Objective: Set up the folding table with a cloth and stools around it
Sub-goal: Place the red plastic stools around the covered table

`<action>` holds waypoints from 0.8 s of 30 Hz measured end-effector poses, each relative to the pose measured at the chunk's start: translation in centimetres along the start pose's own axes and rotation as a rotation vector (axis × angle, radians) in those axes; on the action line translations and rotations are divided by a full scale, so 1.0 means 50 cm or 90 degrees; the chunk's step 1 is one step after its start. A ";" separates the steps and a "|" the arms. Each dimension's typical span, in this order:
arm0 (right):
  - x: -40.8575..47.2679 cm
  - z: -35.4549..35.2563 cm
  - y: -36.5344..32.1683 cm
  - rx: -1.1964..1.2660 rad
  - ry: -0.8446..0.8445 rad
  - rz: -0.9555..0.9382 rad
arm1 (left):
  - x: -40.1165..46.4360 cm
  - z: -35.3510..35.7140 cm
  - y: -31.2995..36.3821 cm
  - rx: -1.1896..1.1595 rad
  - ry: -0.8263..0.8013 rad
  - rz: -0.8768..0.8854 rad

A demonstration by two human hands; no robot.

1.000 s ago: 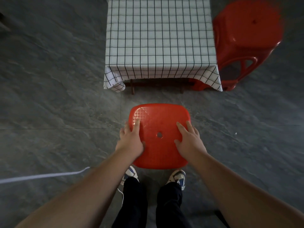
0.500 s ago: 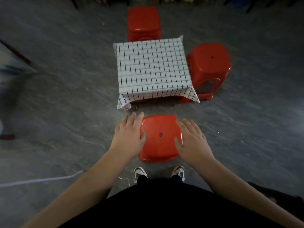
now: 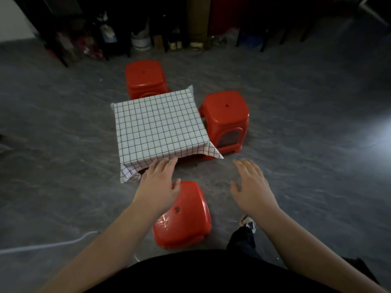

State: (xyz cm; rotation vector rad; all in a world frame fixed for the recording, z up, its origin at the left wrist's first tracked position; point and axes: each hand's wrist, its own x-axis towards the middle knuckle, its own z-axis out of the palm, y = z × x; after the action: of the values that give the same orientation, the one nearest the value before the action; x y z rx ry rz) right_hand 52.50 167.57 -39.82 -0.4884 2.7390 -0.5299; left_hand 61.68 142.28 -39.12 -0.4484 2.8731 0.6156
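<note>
Hovering with fingers spread and holding nothing, left hand (image 3: 157,187) above the near red stool (image 3: 186,216), right hand (image 3: 252,187) apart to its right, and beyond, checked cloth (image 3: 158,127) lying over the table, far stool (image 3: 145,78) and right stool (image 3: 225,117) standing beside it.

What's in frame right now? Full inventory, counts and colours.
folding table: 1, dark frame, mostly hidden under the cloth, mid floor
cloth: 1, white with black grid, draped over the table
stools: 3, red; far side, right side, near side
cable: 1, white, floor at lower left
clutter: dark, along the back wall, too dim to count
shoe: 1 visible, dark and white
left hand: fingers straight, above the near stool
right hand: fingers straight, right of that stool, holding nothing
</note>
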 end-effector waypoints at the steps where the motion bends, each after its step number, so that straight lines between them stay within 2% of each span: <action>1: 0.024 -0.015 0.030 0.006 0.006 -0.003 | 0.024 0.009 0.030 0.008 0.000 0.001; 9: 0.245 -0.193 0.312 -0.014 -0.057 -0.051 | 0.255 0.079 0.344 0.010 0.005 -0.081; 13: 0.330 -0.278 0.405 0.002 -0.064 -0.060 | 0.353 0.076 0.468 0.007 0.018 -0.085; 18: 0.446 -0.299 0.437 0.003 -0.106 -0.094 | 0.439 0.084 0.521 0.000 0.020 -0.132; 24: 0.609 -0.318 0.413 -0.038 -0.146 -0.186 | 0.550 0.099 0.501 -0.023 0.041 -0.197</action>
State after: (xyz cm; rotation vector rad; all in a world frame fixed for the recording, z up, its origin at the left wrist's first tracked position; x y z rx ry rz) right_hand 14.04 178.73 -41.15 -0.9127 2.4831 -0.4307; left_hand 28.20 159.16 -40.45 -0.9112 2.7700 0.6075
